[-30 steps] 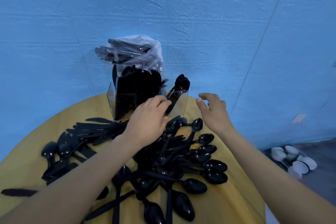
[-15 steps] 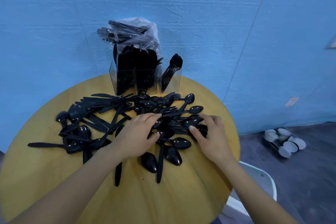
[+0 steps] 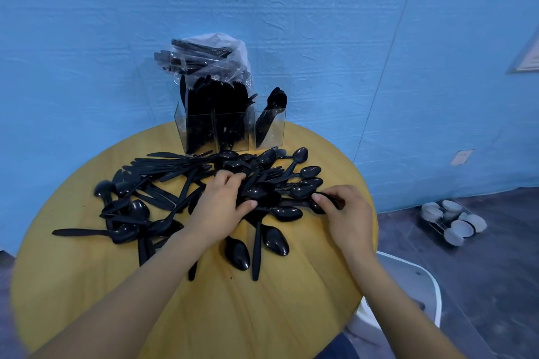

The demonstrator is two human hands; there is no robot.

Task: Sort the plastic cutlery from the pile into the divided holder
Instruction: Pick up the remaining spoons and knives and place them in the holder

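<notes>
At frame centre, the left hand [image 3: 220, 207] rests curled on the pile of black plastic cutlery [image 3: 204, 192]; whether it grasps anything is unclear. Right hand [image 3: 347, 213] pinches a spoon [image 3: 316, 207]. Upper centre stands the clear divided holder [image 3: 230, 130].

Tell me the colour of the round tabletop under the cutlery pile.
Yellowish light wood grain; the tabletop shows clearly in the head view, the only one.

Lighting: even, soft, moderately bright; direction of source not discernible. Shadows: faint. Glare: small highlights on black spoons [image 3: 275, 240] and clear divided holder [image 3: 269, 128]. Distortion: wide-angle bowing of blue wall [image 3: 87, 38] and round desk [image 3: 233, 315] edge. Blur: slight softness at the frame corners.
</notes>
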